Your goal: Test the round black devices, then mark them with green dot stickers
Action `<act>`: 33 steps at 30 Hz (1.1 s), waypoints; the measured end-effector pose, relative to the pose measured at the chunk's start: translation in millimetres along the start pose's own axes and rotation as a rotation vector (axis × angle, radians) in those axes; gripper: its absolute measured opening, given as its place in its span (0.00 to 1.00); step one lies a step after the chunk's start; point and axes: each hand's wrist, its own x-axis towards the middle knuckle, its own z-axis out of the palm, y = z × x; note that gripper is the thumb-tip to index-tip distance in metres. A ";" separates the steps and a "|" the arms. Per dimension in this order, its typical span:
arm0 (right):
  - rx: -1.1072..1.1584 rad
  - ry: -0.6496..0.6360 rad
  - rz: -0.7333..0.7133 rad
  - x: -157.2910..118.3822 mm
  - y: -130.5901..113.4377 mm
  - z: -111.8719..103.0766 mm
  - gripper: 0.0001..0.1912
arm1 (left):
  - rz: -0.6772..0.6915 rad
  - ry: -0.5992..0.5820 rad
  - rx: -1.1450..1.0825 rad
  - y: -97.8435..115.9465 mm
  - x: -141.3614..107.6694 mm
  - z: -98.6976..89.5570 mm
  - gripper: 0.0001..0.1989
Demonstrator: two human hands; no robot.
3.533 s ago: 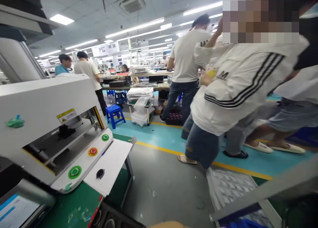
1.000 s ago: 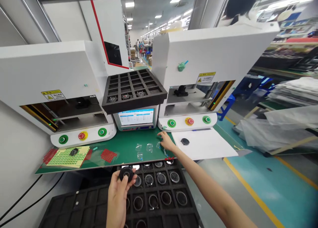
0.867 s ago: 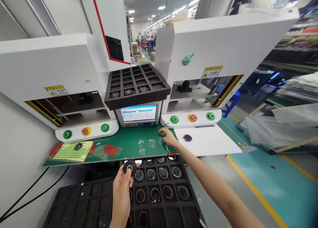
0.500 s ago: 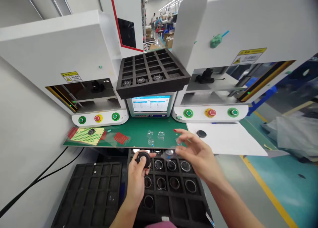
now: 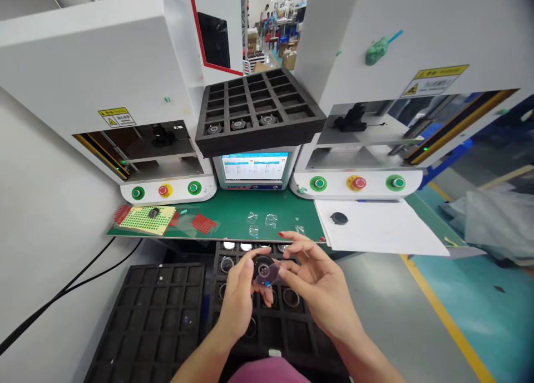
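Observation:
In the head view my left hand [image 5: 237, 294] grips a round black watch case [image 5: 260, 260] at its edge, with the ringed sensor side facing up. My right hand [image 5: 321, 285] pinches a small clear film [image 5: 274, 273] that has a blue tab [image 5: 267, 284]. The film overlaps the lower right of the case; whether it touches the surface I cannot tell. Both hands are over a black foam tray [image 5: 297, 337] whose pockets hold several round watch parts with shiny rims. My hands hide some of these pockets.
A green bench [image 5: 233, 207] bears clear film pieces [image 5: 271, 221], a red sticker sheet [image 5: 204, 224], a yellow sheet [image 5: 144, 220] and white paper [image 5: 375, 227] with a dark watch [image 5: 339, 218]. White presses flank a screen [image 5: 254, 167]; another foam tray [image 5: 258, 135] sits above it.
Both hands have come together, the left moving right and the right bringing the film onto or just over the watch case. My left thumb has shifted from the case's middle to its edge.

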 end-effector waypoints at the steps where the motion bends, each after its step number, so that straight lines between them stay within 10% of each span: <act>1: -0.004 0.003 0.001 0.1 -0.6 0.6 0.08 | 0.009 -0.005 0.012 0.2 -0.3 0.2 0.31; 14: -0.191 0.104 -0.116 -1.3 5.1 4.9 0.09 | 0.059 -0.003 0.255 4.6 -5.7 3.2 0.16; 21: -0.364 0.367 -0.208 -12.2 18.3 -44.7 0.11 | 0.178 0.051 1.022 -49.8 1.1 -43.7 0.07; 28: -0.557 0.445 -0.098 -46.7 39.6 -105.3 0.09 | -0.036 -0.430 1.491 -126.1 -23.1 -64.6 0.10; 33: -0.721 0.456 -0.160 -16.8 51.2 -151.5 0.16 | -0.146 -0.667 1.721 -157.6 -11.8 -45.7 0.13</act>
